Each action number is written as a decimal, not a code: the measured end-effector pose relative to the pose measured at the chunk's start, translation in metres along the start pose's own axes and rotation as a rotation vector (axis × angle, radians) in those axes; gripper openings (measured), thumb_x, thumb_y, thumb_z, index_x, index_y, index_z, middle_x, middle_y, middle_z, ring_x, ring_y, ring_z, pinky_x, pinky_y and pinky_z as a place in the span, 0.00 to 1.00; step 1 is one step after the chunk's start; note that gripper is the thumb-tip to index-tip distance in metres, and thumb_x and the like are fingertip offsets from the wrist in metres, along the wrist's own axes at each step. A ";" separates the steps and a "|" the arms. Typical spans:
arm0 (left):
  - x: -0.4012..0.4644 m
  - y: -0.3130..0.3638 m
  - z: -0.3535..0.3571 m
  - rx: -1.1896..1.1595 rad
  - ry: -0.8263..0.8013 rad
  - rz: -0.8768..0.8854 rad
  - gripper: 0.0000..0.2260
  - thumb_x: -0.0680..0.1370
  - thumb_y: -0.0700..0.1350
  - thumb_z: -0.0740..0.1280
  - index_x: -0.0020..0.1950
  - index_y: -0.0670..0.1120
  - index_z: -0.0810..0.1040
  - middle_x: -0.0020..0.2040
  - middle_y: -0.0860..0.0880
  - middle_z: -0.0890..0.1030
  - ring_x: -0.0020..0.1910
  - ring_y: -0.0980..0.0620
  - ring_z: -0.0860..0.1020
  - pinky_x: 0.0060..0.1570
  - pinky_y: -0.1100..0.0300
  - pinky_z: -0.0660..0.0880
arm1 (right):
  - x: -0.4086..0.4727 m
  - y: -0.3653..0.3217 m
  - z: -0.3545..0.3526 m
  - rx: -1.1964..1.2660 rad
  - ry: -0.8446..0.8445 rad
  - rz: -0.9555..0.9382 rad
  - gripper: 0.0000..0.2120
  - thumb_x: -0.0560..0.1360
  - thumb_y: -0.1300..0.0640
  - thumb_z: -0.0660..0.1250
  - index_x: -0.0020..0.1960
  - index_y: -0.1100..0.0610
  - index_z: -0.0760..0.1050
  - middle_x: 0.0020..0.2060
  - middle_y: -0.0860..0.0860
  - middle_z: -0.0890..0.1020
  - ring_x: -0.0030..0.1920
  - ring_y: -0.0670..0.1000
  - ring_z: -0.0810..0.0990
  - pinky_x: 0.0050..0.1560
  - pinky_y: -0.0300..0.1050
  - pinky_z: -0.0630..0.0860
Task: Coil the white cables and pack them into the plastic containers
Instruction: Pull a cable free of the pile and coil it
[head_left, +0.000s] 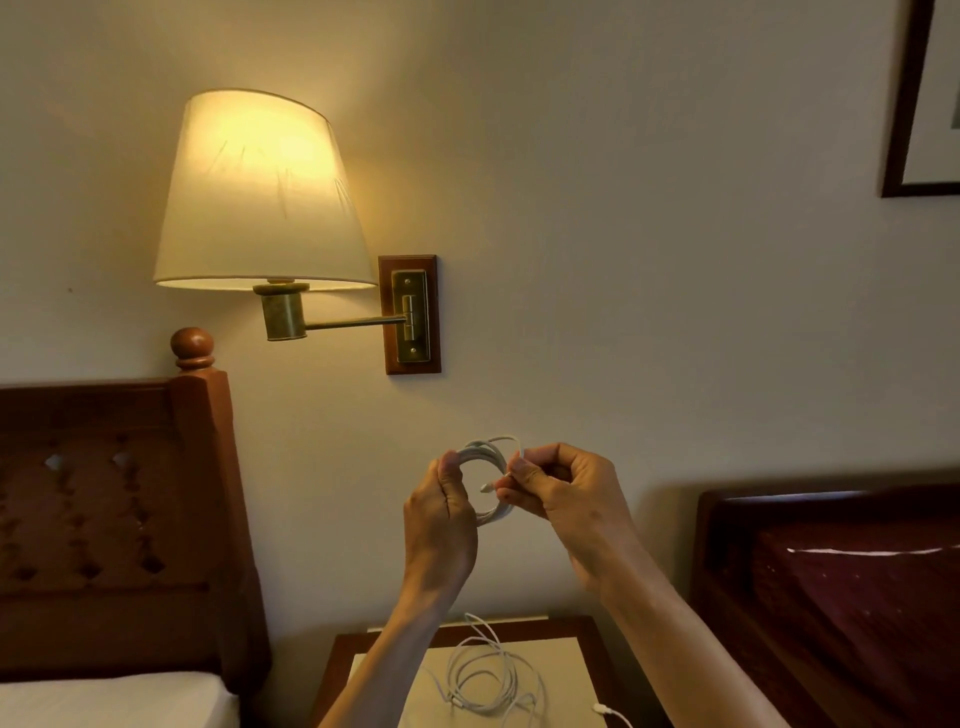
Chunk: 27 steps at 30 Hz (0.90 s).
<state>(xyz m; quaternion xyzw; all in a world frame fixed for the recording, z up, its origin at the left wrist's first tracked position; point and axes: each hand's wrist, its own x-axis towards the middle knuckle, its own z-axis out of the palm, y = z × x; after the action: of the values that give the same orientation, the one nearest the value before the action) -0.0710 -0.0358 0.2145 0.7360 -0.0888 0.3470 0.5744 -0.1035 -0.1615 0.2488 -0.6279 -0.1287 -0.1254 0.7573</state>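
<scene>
Cable (488, 483) nearly coiled, held up before the wall, left hand (441, 519) gripping the loops, right fingers (519, 475) pinching its end; second cable (483, 675) loose on worktop (566, 670); no containers visible, packing undone.

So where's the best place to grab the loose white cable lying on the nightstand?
Probably from above, at the bunched loops of the loose cable near the middle of the nightstand. Several strands overlap there, so one pinch gathers most of it; its ends trail off separately.

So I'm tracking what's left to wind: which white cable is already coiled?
The coiled cable held up between the left hand and right hand; the loose cable sprawls untidily on the nightstand.
</scene>
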 end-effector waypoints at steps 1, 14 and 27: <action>0.001 0.001 -0.001 -0.011 -0.001 -0.013 0.19 0.83 0.52 0.50 0.50 0.43 0.77 0.37 0.53 0.72 0.35 0.57 0.69 0.32 0.71 0.67 | 0.000 0.004 0.001 -0.072 0.009 -0.043 0.03 0.76 0.62 0.69 0.49 0.61 0.80 0.39 0.55 0.85 0.41 0.52 0.86 0.47 0.46 0.83; 0.000 0.018 -0.008 -0.216 -0.057 -0.153 0.21 0.84 0.52 0.50 0.35 0.45 0.69 0.30 0.51 0.67 0.27 0.60 0.65 0.28 0.70 0.64 | 0.012 0.043 0.004 -0.474 0.156 -0.538 0.11 0.72 0.60 0.74 0.43 0.50 0.72 0.48 0.42 0.79 0.52 0.43 0.79 0.52 0.31 0.74; 0.004 0.027 -0.016 -0.245 -0.071 -0.232 0.20 0.84 0.53 0.50 0.37 0.45 0.68 0.32 0.49 0.65 0.32 0.56 0.63 0.36 0.62 0.63 | 0.015 0.019 -0.021 -0.427 -0.369 -0.301 0.12 0.73 0.72 0.68 0.49 0.59 0.71 0.45 0.51 0.81 0.50 0.50 0.82 0.50 0.42 0.80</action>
<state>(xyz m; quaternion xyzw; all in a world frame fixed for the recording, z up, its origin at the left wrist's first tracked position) -0.0892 -0.0288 0.2392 0.6777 -0.0650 0.2387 0.6925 -0.0815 -0.1790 0.2326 -0.7586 -0.3263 -0.1443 0.5452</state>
